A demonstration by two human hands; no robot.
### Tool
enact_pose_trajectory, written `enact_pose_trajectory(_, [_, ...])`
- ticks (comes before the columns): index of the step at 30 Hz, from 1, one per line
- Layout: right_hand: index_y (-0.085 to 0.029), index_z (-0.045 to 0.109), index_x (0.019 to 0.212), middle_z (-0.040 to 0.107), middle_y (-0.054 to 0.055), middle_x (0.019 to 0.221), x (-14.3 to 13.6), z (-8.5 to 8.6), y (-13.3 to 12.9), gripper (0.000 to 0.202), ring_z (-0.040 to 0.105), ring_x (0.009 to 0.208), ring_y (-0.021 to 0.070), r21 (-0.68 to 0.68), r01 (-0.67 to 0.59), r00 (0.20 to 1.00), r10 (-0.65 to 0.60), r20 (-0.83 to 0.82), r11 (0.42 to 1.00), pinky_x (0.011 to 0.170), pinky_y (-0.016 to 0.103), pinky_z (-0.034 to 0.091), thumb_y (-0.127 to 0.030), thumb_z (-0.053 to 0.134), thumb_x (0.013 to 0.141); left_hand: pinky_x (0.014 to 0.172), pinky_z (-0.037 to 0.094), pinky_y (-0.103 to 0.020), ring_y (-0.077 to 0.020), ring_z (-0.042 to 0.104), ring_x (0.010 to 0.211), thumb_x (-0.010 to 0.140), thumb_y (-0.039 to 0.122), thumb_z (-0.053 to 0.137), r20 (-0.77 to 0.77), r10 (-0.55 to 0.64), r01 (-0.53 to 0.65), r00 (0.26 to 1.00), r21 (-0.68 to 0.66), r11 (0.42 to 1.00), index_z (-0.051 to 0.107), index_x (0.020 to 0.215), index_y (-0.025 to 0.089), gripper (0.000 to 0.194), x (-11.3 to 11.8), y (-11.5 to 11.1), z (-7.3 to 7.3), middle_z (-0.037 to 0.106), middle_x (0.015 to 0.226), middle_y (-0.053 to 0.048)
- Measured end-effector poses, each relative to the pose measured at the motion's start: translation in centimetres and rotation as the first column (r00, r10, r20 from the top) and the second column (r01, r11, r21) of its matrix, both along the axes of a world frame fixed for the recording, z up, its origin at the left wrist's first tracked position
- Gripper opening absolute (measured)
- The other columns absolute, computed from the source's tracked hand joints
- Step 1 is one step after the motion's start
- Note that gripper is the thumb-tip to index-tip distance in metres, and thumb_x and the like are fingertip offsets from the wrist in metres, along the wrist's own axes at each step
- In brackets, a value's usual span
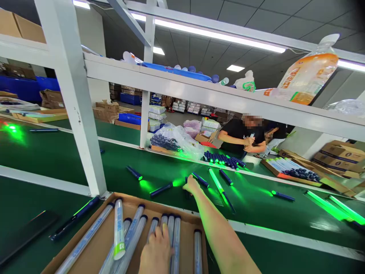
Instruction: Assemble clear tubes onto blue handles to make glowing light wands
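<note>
My left hand (pixel 157 247) is low in an open cardboard box (pixel 88 243), its fingers curled on the upper ends of clear tubes (pixel 176 232) with dark caps. Several more such tubes lie in the box, one with a green-and-white end (pixel 119 228). My right hand (pixel 191 185) reaches over the green belt, its fingers closed round a dark flashlight (pixel 187 190) that they mostly hide. Beside it on the belt lie a dark flashlight glowing green (pixel 161 189) and another (pixel 200 179). A long green-lit stick (pixel 216 180) is further right.
White frame posts (pixel 76 95) and a shelf beam (pixel 199 89) cross the view. A black flat object (pixel 27 232) and a dark flashlight (pixel 75 219) lie left of the box. Across the belt a person (pixel 242 137) stands behind a flashlight pile (pixel 224 159) and a plastic bag (pixel 173 139).
</note>
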State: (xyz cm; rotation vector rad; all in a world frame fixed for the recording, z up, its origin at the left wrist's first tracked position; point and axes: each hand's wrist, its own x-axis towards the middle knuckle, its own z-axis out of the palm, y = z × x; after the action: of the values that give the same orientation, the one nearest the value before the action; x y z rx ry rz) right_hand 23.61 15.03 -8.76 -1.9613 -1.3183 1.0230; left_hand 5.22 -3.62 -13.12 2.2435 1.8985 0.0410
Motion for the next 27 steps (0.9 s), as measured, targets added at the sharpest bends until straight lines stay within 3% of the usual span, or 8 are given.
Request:
enact_pose_trajectory(4, [-0.018,0.065,0.130,0.071,0.008,0.120,2.5,1.9,-6.2,0.034,0.072,0.094,0.0215,0.112,-0.065,0.913,0.104,-0.395,0.992,0.082,0.040,0.064,-0.041,0.067,0.106,0.094,0.057,-0.046,-0.0375,0.068,0.123,0.092,0.012,0.061,0.080,-0.019,0.036,0.997,-0.214,0.976,0.048,0.155,0.012,0.064,-2.0,0.8,1.4,0.072,0.124,-0.021])
enact_pose_trajectory(7, [-0.019,0.060,0.134,0.071,0.006,0.109,3.6,3.3,-14.2,0.043,0.070,0.079,0.0183,0.216,-0.072,0.729,0.199,-0.655,0.974,0.073,0.037,0.062,-0.050,0.064,0.104,0.097,0.054,-0.044,-0.0343,0.071,0.115,0.097,0.019,0.054,0.410,0.058,0.040,0.910,-0.227,0.973,0.057,0.139,0.011,0.043,-3.3,1.4,2.4,0.074,0.112,-0.016])
enact_pose_trajectory(9, [-0.021,0.058,0.132,0.072,0.004,0.099,3.3,3.9,-19.9,0.050,0.067,0.070,0.0180,0.249,-0.062,0.594,0.236,-0.769,0.967,0.064,0.035,0.059,-0.052,0.069,0.094,0.090,0.055,-0.037,-0.0288,0.072,0.099,0.096,0.028,0.059,0.758,0.207,-0.031,0.619,-0.240,0.970,0.065,0.121,0.017,0.028,-3.7,1.6,3.7,0.072,0.098,-0.008])
enact_pose_trajectory(11, [-0.023,0.059,0.123,0.072,0.003,0.092,2.2,4.4,-25.1,0.048,0.064,0.063,0.0173,0.249,-0.040,0.473,0.238,-0.849,0.968,0.056,0.031,0.055,-0.048,0.071,0.085,0.076,0.058,-0.031,-0.0219,0.067,0.082,0.091,0.037,0.068,0.930,0.353,-0.052,0.098,-0.350,0.935,0.066,0.113,0.022,0.027,-3.4,1.7,6.0,0.066,0.090,0.000])
enact_pose_trajectory(13, [-0.023,0.061,0.110,0.070,0.001,0.085,0.7,4.6,-29.6,0.035,0.058,0.056,0.0136,0.222,-0.025,0.376,0.215,-0.901,0.975,0.050,0.026,0.048,-0.046,0.071,0.085,0.057,0.055,-0.027,-0.0165,0.059,0.066,0.088,0.035,0.068,0.810,0.495,0.047,-0.314,-0.508,0.860,0.065,0.114,0.023,0.029,-2.4,1.5,8.8,0.058,0.082,0.002])
enact_pose_trajectory(15, [-0.023,0.063,0.103,0.066,-0.001,0.077,-1.0,4.5,-33.3,0.027,0.050,0.049,0.0097,0.189,-0.033,0.306,0.189,-0.933,0.982,0.045,0.021,0.041,-0.043,0.073,0.089,0.045,0.045,-0.020,-0.0129,0.056,0.061,0.090,0.030,0.065,0.684,0.511,0.138,-0.520,-0.523,0.841,0.062,0.104,0.020,0.018,-1.1,1.1,11.3,0.058,0.082,0.001])
enact_pose_trajectory(19, [-0.023,0.069,0.125,0.068,0.001,0.088,-4.1,3.8,-38.9,0.037,0.063,0.066,0.0120,0.119,0.037,0.328,0.100,-0.939,0.992,0.062,0.023,0.051,-0.044,0.078,0.096,0.039,0.035,-0.014,-0.0075,0.046,0.051,0.097,0.034,0.064,0.541,0.544,0.236,-0.641,-0.535,0.811,0.056,0.086,0.018,0.021,1.2,-0.3,13.4,0.049,0.071,0.004])
enact_pose_trajectory(27, [-0.031,0.066,0.143,0.066,0.001,0.095,-6.9,3.3,-41.2,0.051,0.058,0.065,0.0116,-0.054,0.033,0.507,-0.063,-0.860,0.998,0.055,0.023,0.048,-0.057,0.071,0.100,0.049,0.045,-0.015,-0.0074,0.053,0.053,0.101,0.047,0.064,0.562,0.517,0.209,-0.646,-0.521,0.828,0.063,0.093,0.016,0.032,1.9,-3.3,12.1,0.058,0.075,0.000])
